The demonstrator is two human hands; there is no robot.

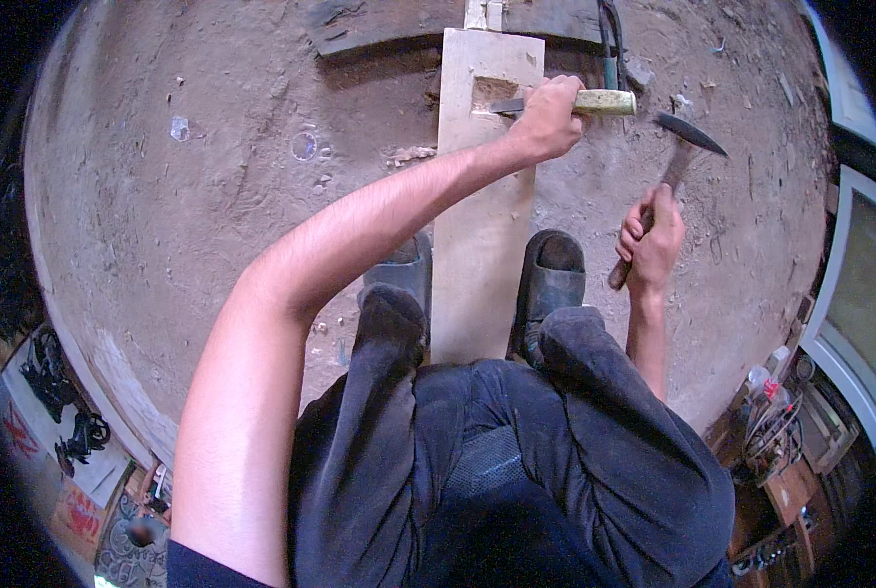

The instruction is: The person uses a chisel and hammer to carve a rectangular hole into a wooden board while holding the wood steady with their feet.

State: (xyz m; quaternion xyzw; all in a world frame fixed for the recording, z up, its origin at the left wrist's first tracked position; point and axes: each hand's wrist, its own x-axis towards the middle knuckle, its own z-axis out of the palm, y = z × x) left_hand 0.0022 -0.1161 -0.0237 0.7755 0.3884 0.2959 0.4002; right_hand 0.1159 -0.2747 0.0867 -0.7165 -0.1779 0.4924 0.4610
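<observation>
A pale wooden board runs away from me between my feet, with a rectangular recess cut near its far end. My left hand is closed round a chisel. Its metal blade reaches left into the near part of the recess, and its yellowish handle points right. To the right of the board, my right hand grips the handle of a hammer. The hammer's dark, narrow head is just right of the chisel's butt, apart from it and slightly lower in the picture.
A dark weathered plank lies across under the board's far end. Beside it is a saw-like tool with a teal handle. The ground is bare dirt with small debris. White-framed panels and cluttered tools line the right side.
</observation>
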